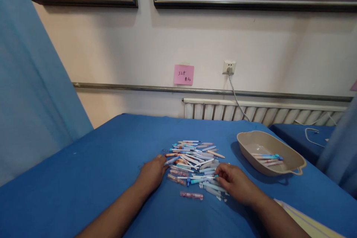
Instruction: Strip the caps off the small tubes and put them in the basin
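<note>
- Head view: pens (195,160) heap on blue cloth (117,145); a few lie in a tan basin (249,149), most outside.
- Left hand (153,173) pinches a pale-blue pen (173,160).
- Right hand (234,180) bunches fingertips at the heap; grip unclear.

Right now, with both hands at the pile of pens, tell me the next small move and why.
Probably draw the blue pen clear of the pile with the left hand: its fingertips are at one end of that pen, and white sticks and other pens lie crowded beside it. The right hand is at the pile's opposite side.
</note>
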A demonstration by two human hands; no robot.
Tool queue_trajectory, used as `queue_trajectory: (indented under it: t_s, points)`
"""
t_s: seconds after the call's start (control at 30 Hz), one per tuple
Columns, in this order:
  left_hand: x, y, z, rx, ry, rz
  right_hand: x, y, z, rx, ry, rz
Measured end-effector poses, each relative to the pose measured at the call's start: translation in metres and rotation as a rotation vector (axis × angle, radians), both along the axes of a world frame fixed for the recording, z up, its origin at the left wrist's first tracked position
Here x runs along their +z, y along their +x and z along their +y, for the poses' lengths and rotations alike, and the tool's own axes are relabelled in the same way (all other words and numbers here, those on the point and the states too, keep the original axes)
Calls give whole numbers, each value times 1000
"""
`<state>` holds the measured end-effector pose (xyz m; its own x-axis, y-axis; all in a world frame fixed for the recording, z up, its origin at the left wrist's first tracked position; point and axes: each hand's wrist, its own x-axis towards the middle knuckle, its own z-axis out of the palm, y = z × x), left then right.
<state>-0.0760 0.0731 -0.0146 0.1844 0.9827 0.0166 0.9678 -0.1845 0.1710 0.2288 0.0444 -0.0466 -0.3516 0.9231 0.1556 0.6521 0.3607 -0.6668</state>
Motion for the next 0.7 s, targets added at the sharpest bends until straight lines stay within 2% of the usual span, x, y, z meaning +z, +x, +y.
queue_trajectory:
  t_s: [0.17, 0.37, 0.53, 0.7]
  points:
    - [-5, -4, 1, 23, 2, -59, 0, 4, 1, -8, 7, -29]
    - [-7, -10, 3, -17, 43, -123, -2, 7, 2, -22, 1, -91]
    - [-5, -8, 1, 0, 10, -58, -3, 6, 3, -33, 4, -116]
    - [-3, 1, -1, -72, 11, -125, -1, 5, 4, -33, 14, -124]
